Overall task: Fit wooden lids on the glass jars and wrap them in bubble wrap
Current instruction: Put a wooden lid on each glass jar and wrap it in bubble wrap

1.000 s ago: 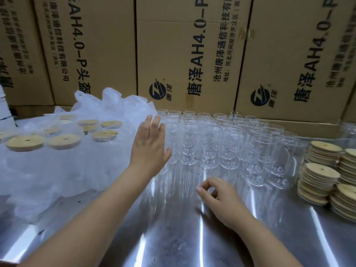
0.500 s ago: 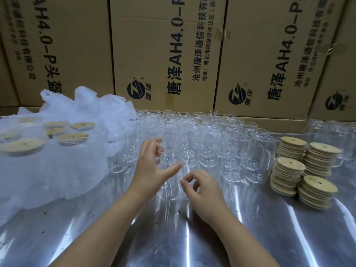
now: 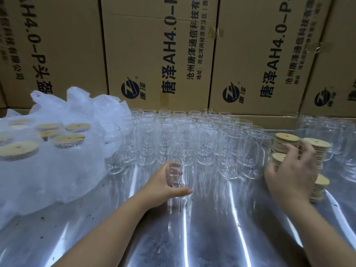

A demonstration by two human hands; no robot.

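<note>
Glass jar (image 3: 180, 176): upright near the middle of the worktop (image 3: 212, 237), just in front of the jar block, probably set apart so a lid can go on without knocking its neighbours.
Left hand (image 3: 163, 186): fingers and thumb curl round the jar's lower body to steady it.
Right hand (image 3: 290, 170): lies over the lid stacks with bent fingers on them; I cannot tell whether it pinches a lid.
Wooden lids (image 3: 316, 145): stacked near the right edge, in easy reach of that hand.
Other jars (image 3: 192, 135): open-mouthed rows toward the back edge, not yet lidded.
Bubble wrap (image 3: 57, 170): heap at the left edge with lidded jars inside, seemingly finished ones kept apart.
Cardboard boxes (image 3: 158, 54): stacked behind the back edge.
</note>
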